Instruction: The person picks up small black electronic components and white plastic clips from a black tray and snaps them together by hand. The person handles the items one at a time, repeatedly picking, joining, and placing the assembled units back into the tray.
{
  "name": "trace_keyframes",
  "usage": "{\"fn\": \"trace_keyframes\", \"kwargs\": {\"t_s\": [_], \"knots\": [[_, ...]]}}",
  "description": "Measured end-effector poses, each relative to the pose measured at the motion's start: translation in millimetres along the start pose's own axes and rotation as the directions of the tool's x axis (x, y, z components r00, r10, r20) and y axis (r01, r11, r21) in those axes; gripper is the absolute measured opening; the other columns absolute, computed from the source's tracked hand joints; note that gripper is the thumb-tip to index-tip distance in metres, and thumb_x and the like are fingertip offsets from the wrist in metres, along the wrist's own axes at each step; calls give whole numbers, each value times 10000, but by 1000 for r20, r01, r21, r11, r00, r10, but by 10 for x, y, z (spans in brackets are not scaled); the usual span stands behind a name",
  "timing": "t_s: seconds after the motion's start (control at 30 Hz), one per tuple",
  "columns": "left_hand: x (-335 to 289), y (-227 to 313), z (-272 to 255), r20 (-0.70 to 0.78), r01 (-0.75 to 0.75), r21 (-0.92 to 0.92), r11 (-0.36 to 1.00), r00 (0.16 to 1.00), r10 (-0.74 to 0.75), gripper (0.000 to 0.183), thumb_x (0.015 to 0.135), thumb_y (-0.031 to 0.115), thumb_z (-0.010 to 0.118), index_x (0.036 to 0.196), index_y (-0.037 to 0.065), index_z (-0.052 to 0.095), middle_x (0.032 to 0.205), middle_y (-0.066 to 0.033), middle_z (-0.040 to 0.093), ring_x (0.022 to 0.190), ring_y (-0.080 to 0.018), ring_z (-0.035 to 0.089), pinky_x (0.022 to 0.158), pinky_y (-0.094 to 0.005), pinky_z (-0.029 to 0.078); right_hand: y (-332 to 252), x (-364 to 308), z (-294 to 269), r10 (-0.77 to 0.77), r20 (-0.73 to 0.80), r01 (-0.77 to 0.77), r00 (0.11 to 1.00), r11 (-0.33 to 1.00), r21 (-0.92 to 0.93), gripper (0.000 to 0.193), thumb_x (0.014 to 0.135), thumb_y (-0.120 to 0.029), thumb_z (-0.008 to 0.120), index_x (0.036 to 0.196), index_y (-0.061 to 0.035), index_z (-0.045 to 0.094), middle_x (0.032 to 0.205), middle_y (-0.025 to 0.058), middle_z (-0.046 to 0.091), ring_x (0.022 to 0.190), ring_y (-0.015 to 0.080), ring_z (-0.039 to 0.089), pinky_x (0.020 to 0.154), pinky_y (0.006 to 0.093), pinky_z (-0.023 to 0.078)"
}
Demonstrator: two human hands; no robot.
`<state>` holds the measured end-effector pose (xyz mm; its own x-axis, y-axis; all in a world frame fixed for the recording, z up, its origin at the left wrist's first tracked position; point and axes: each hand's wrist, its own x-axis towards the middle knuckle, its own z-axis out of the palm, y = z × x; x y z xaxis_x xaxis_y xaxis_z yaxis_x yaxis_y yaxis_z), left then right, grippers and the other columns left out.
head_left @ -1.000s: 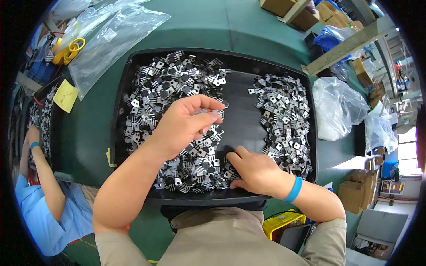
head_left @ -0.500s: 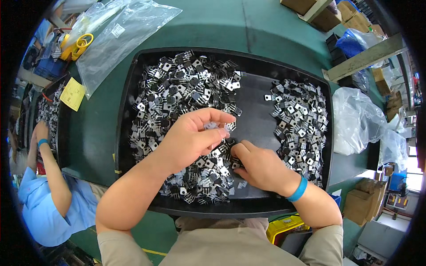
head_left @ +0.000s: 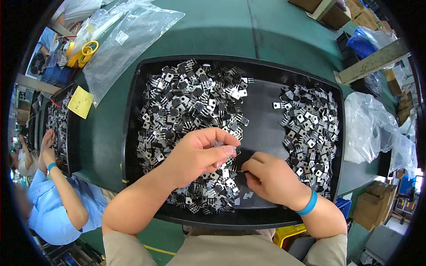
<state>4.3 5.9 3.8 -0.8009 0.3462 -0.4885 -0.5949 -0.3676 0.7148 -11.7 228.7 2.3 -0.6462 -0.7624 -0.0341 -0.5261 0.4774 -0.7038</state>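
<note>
A wide black tray (head_left: pixel 262 220) lies before me with three-legged transistors in it. The large pile (head_left: pixel 191 99) fills its left part, and a smaller pile (head_left: pixel 310 133) is at the right. Over the front of the large pile, my left hand (head_left: pixel 191 155) is closed round small translucent pads (head_left: pixel 217 143), one pinched between thumb and forefinger. Just right of it, my right hand (head_left: pixel 277 181) is closed, thumb against forefinger, with a dark transistor (head_left: pixel 242 171) poking out from its fingertips. A few loose pads (head_left: pixel 248 195) lie on the tray floor near that hand.
A flat plastic bag (head_left: pixel 128 53), yellow-handled scissors (head_left: pixel 84 53) and a yellow note (head_left: pixel 80 102) lie to the left. Crumpled plastic bags (head_left: pixel 370 128) sit right of the tray. A co-worker in blue (head_left: pixel 66 208) handles parts in another tray at the left.
The whole view has shifted, so the tray sits a little lower and farther right. My right hand's fingertips now show a transistor at the edge of the large pile. The left hand keeps its pads.
</note>
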Motion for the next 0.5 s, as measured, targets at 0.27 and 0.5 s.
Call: {"fn": "trace_keyframes", "kwargs": {"t_s": [0.27,0.5], "knots": [[-30,-3,55,-6,-24,187,982,1000,26,147,896,36,611,1042,23,612,765,5,573,585,-21,422,480,-179,297,-165,24,-62,358,-186,-128,915,694,709,195,814,64,612,992,3,560,760,61,584,655,99,586,556,256,464],[-68,-1,51,63,49,142,989,996,-58,181,909,28,590,1088,22,614,749,21,533,589,-16,413,495,-181,319,-120,-57,32,283,-335,-27,899,799,601,263,807,24,678,1038,-10,556,747,51,615,597,74,554,544,225,464]]}}
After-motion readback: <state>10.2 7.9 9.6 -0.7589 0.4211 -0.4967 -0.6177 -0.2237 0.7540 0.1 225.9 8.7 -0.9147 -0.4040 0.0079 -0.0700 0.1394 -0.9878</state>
